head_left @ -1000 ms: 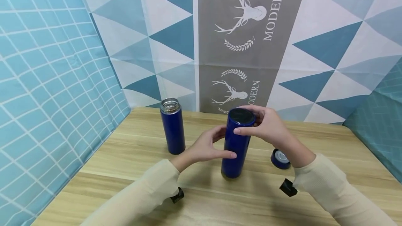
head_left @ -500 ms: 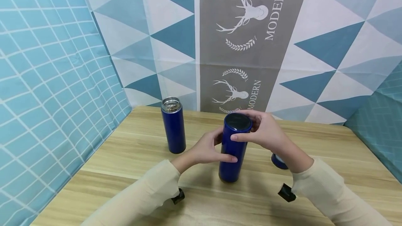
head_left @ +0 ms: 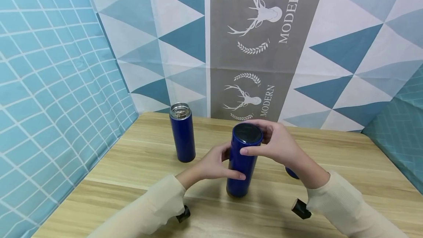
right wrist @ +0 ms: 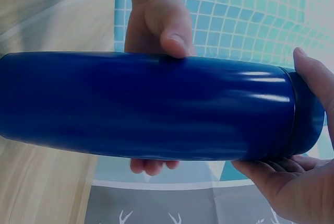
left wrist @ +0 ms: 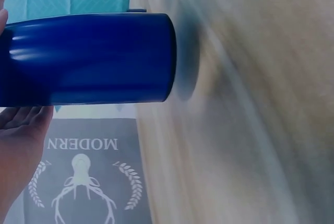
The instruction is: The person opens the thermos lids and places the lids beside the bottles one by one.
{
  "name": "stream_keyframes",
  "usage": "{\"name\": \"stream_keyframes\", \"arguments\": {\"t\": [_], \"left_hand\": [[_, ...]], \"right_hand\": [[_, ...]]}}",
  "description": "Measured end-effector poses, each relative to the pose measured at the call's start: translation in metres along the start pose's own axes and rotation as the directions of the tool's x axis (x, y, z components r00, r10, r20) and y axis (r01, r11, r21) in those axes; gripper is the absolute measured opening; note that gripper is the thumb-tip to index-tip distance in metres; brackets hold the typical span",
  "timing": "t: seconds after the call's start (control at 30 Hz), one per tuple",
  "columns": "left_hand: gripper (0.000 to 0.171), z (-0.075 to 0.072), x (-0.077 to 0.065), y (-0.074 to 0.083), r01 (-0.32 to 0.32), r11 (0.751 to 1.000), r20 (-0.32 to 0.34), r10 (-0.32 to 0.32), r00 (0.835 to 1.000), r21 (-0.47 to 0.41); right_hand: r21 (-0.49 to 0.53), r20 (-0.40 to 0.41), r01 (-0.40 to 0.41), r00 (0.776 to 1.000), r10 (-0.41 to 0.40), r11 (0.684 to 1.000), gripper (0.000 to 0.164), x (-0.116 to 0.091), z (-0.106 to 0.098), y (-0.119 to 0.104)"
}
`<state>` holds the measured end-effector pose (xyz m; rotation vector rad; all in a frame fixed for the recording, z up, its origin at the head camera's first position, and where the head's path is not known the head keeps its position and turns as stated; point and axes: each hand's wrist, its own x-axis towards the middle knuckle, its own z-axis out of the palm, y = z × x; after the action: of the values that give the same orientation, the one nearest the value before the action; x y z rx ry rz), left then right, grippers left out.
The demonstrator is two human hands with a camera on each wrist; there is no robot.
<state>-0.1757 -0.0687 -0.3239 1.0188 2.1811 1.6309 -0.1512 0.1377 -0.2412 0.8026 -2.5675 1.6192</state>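
Note:
A glossy blue thermos bottle (head_left: 243, 161) stands nearly upright between my hands, its base close over the table. My left hand (head_left: 212, 163) grips the middle of its body, thumb in front and fingers behind. Up at the black-topped lid (head_left: 248, 133), my right hand (head_left: 281, 145) holds on with its thumb on the near side and fingers around the back. In the right wrist view, a thin seam separates the lid (right wrist: 309, 114) from the body, and the right hand (right wrist: 297, 187) spans that end. The left wrist view shows the bottle's lower body (left wrist: 104, 62).
A second blue thermos bottle (head_left: 183, 137) stands lidless at the left, its steel mouth (head_left: 180, 110) uncovered. A loose blue cap (head_left: 292, 173) lies on the wooden table (head_left: 357, 179), mostly hidden by my right wrist. Patterned cloth (head_left: 178, 39) hangs behind the table.
Both hands have brought the held thermos bottle a little toward me and to the left. My right wrist now covers more of the loose cap. The lidless thermos bottle stays put.

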Motion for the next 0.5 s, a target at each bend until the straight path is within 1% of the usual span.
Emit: {"name": "stream_keyframes", "arguments": {"t": [0.27,0.5], "left_hand": [[0.072,0.0042,-0.0079,-0.0056,0.027,0.999,0.005,-0.027,1.000,-0.024],[0.072,0.0062,-0.0086,-0.0059,0.012,1.000,0.016,-0.012,1.000,-0.028]], "right_hand": [[0.013,0.011,0.006,1.000,-0.006,1.000,0.058,-0.0028,0.0037,-0.0019],[0.019,0.003,0.007,1.000,-0.008,1.000,0.057,-0.0048,0.0061,-0.0022]]}}
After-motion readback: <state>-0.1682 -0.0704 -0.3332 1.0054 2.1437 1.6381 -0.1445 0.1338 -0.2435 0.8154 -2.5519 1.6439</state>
